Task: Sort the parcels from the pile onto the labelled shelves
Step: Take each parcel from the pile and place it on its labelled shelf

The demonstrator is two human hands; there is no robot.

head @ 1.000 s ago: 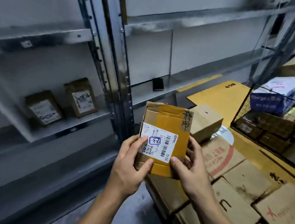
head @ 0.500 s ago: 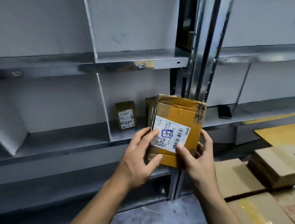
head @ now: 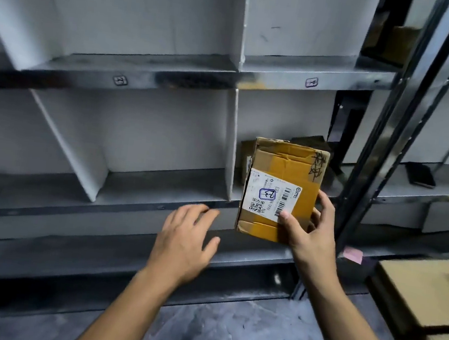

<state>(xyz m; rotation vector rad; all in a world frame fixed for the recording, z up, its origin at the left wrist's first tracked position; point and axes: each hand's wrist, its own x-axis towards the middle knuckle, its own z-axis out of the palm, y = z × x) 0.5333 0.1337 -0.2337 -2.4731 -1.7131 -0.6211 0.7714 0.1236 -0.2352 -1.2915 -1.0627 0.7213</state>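
My right hand (head: 310,232) grips a small cardboard parcel (head: 287,171) by its lower right corner, thumb on the white shipping label (head: 270,199). The parcel has yellow tape and black scribbles, and I hold it upright in front of the lower shelf compartment. My left hand (head: 184,245) hangs open just left of the parcel, holding nothing, fingers spread before the shelf edge (head: 157,207). Behind the held parcel, other brown parcels (head: 247,155) stand in that compartment, mostly hidden. Small labels (head: 311,82) (head: 120,80) sit on the upper shelf's front edge.
White dividers (head: 230,142) split the grey metal shelves into compartments. A metal upright (head: 390,132) stands right of the parcel. A dark phone-like object (head: 420,175) lies on the right shelf. Cardboard boxes (head: 422,290) are stacked at the lower right, a pink note (head: 352,254) beside them.
The view swung left from the box pile to the shelves. My left hand let go of the parcel and dropped away; my right hand alone carries it toward the lower compartment.
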